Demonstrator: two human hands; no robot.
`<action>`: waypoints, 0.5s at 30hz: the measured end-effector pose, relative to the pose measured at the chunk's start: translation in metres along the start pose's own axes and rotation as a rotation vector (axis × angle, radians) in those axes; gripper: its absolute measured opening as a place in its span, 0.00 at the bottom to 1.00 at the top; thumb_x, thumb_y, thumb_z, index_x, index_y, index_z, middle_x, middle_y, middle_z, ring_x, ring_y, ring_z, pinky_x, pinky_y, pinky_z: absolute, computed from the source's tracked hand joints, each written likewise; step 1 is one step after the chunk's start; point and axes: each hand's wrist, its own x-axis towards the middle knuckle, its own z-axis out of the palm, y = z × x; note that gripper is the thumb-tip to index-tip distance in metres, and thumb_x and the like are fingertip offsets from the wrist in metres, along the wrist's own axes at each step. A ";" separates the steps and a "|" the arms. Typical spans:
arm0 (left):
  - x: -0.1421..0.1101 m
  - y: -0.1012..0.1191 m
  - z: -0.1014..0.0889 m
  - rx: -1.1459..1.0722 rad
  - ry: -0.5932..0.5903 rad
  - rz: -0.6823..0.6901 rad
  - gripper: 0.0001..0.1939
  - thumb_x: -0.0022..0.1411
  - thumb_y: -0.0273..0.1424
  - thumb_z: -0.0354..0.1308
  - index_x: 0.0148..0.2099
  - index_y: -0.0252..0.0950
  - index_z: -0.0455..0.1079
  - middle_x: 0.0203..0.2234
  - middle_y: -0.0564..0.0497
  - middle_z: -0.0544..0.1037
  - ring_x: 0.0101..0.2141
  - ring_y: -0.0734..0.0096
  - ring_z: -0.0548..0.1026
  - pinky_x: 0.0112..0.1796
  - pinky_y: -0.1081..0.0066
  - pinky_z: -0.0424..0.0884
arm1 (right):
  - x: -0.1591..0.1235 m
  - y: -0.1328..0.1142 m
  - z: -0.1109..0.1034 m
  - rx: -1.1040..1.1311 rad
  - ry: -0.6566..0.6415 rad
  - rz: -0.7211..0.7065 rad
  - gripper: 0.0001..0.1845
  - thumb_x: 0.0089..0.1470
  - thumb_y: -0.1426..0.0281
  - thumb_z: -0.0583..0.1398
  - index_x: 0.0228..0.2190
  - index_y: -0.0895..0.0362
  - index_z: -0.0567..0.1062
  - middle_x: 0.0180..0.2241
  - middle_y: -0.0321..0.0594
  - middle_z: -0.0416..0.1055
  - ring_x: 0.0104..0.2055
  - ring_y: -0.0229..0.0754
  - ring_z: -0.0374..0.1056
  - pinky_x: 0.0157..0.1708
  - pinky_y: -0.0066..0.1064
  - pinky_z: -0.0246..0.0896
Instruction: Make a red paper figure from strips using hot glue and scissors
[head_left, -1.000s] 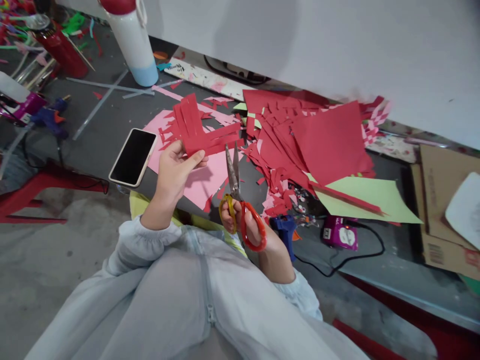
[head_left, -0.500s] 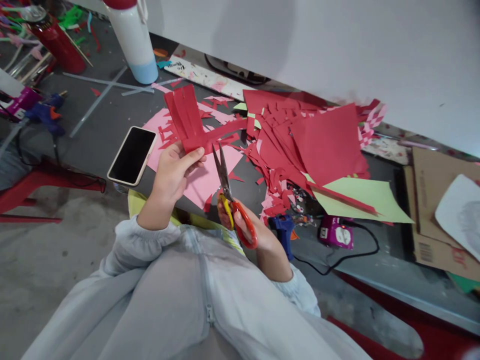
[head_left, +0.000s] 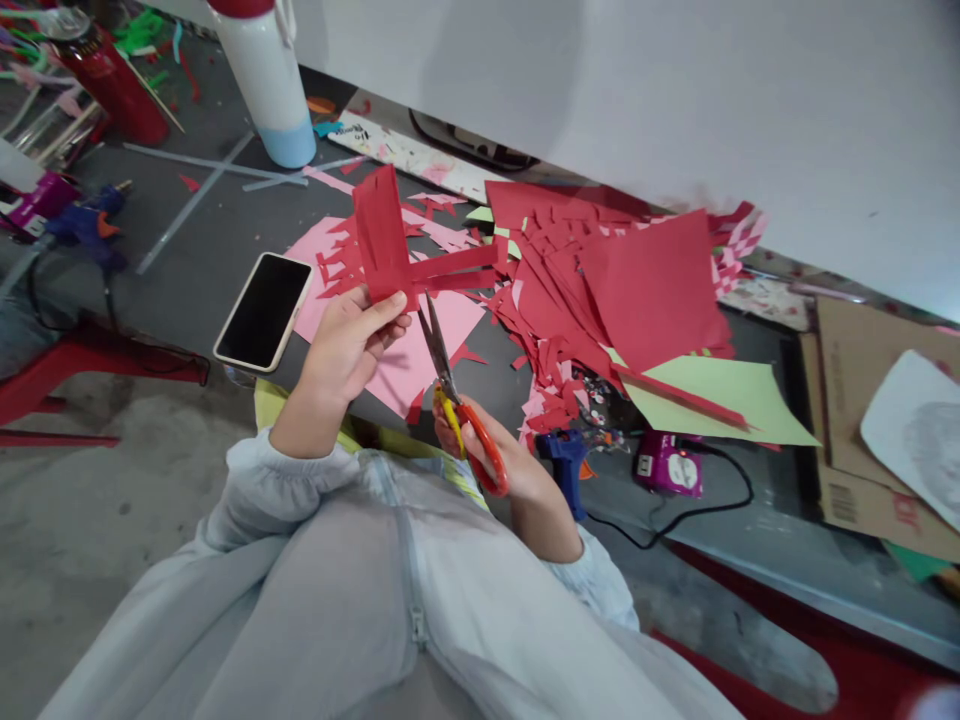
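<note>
My left hand point(head_left: 349, 340) pinches the lower edge of a piece of red paper point(head_left: 381, 235) cut into strips, thumb on top. Some strips stand up and two stick out to the right. My right hand point(head_left: 499, 450) has its fingers in the handles of scissors point(head_left: 442, 365), one handle yellow and the other orange-red. The blades are slightly parted, with their tips by the lower right edge of the red paper. Beneath the hands lies a sheet of pink paper point(head_left: 397, 365) with red scraps around it.
A phone point(head_left: 262, 312) lies left of the pink sheet, below a white and blue bottle point(head_left: 274, 100). To the right are a pile of red paper point(head_left: 652, 285), a light green sheet point(head_left: 727, 395), a blue glue gun point(head_left: 566, 465) with a cord nearby, and cardboard point(head_left: 862, 400).
The red paper in my left hand has turned, its upright strips now bunched together and a second strip sticking out rightward. The scissors have shifted slightly left, their blades closer together.
</note>
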 end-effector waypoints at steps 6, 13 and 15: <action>-0.001 -0.002 -0.001 0.063 -0.033 0.062 0.18 0.44 0.35 0.77 0.32 0.32 0.74 0.22 0.56 0.76 0.23 0.84 0.73 0.26 0.83 0.69 | -0.001 -0.002 0.001 -0.040 0.028 0.002 0.28 0.57 0.42 0.58 0.43 0.52 0.67 0.32 0.34 0.56 0.30 0.37 0.49 0.29 0.32 0.48; -0.003 -0.004 0.002 0.229 -0.044 0.141 0.19 0.46 0.41 0.76 0.30 0.33 0.74 0.21 0.54 0.76 0.23 0.80 0.73 0.26 0.79 0.70 | 0.000 0.001 0.001 -0.030 0.037 -0.042 0.25 0.59 0.45 0.58 0.43 0.52 0.65 0.32 0.33 0.54 0.30 0.37 0.48 0.30 0.32 0.47; -0.004 -0.004 0.003 0.275 -0.050 0.142 0.18 0.47 0.40 0.75 0.29 0.33 0.74 0.20 0.54 0.75 0.22 0.79 0.72 0.25 0.78 0.69 | 0.001 0.002 0.000 -0.030 0.030 -0.042 0.24 0.60 0.46 0.57 0.43 0.52 0.64 0.32 0.33 0.53 0.30 0.37 0.48 0.30 0.32 0.46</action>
